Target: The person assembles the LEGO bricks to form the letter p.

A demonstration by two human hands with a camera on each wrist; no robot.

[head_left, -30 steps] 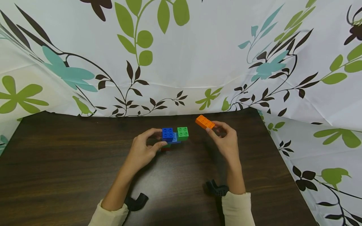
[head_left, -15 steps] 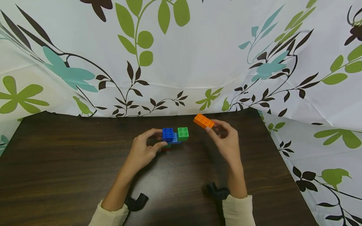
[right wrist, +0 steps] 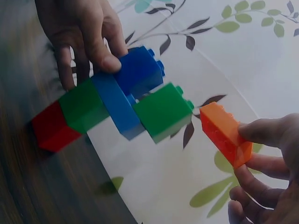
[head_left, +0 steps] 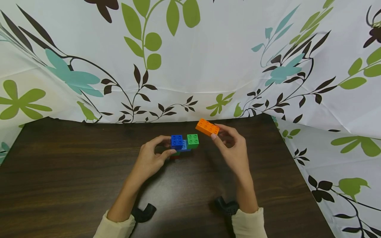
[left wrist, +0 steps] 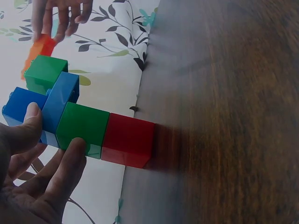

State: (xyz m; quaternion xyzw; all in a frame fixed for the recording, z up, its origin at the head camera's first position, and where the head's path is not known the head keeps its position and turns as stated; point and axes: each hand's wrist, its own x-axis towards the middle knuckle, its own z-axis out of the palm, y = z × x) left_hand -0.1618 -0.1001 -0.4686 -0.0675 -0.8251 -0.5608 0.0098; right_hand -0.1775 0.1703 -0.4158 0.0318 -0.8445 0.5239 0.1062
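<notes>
My left hand [head_left: 150,158] grips a stack of toy building bricks standing on the table. At its base is a red brick [left wrist: 128,140], with a green brick [left wrist: 84,122] above it. A longer blue brick [right wrist: 117,106] lies across that, carrying a dark blue brick [head_left: 176,141] and a second green brick [head_left: 192,141] with a gap between them. The left thumb touches the dark blue brick. My right hand [head_left: 235,152] pinches an orange brick [head_left: 207,127] by one end, tilted, apart from the stack and close to the upper green brick.
The dark wood table [head_left: 74,172] reaches back to a white curtain [head_left: 226,59] printed with leaves. A black wrist mount [head_left: 144,213] sits by the left sleeve, and another black mount [head_left: 227,206] by the right sleeve.
My right hand has carried the orange brick leftward, nearer to the upper green brick. The left hand and the stack have stayed in place.
</notes>
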